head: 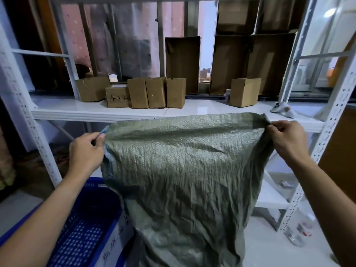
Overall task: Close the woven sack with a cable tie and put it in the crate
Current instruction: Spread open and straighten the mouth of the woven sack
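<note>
A grey-green woven sack (185, 170) hangs in front of me, stretched wide at its top edge and crumpled further down. My left hand (85, 151) pinches the sack's upper left corner. My right hand (287, 139) pinches its upper right corner at about the same height. A blue perforated plastic crate (84, 224) stands on the floor at lower left, partly behind the sack. No cable tie shows in view.
A white metal shelf rack (96, 110) stands right behind the sack, carrying several small cardboard boxes (146, 92) and taller ones (182, 64). A white handheld device (282, 110) lies on the shelf at right. Small items sit on the floor by the right upright (300, 232).
</note>
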Available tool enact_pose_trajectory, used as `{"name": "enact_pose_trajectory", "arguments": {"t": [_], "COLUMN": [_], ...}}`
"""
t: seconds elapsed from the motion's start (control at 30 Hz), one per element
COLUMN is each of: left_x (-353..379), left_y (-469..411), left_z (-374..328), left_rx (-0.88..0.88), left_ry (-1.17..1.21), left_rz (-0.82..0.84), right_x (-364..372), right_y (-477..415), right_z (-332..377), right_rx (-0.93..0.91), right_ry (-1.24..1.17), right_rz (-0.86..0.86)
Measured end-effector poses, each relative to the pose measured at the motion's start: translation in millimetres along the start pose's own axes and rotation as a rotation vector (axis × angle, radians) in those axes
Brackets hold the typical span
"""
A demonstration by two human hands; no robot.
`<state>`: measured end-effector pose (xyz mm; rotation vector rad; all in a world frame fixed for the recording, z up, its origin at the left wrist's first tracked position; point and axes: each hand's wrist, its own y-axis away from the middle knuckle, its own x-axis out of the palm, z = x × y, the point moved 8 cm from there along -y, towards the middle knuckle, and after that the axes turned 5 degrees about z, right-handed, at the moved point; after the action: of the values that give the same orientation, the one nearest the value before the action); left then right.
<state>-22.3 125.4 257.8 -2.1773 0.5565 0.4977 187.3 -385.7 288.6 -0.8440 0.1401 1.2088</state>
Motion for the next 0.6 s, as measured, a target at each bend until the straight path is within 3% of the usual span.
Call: {"name": "enact_pose_trajectory", "arguments": {"t": [0.1,0.2,0.3,0.43,0.6], "left_x": [-9,-12,-4,24,47], "left_y": [3,6,1,-5,-2], "left_z": [-12,-19,-4,34,41], "left_rx": [0.161,0.173,-0.054,-0.455,-0.697], "left_ry": [-0.247,-0.317,0.022,0.549,0.894], "left_rz": [-0.111,-0.152,-0.071,0.019,0.138], "right_x": [-4,7,31,43,44], "right_y": [1,7,14,18,19], "right_z": [6,-1,-5,-8,-5], "right_rx": [-0.056,0.115,0.33,0.333,0.263], "right_ry": [0.081,-0.374,-0.826,-0.731,-0.628], "right_rz": [-0.044,-0.011,0.053,0.087,0.138]}}
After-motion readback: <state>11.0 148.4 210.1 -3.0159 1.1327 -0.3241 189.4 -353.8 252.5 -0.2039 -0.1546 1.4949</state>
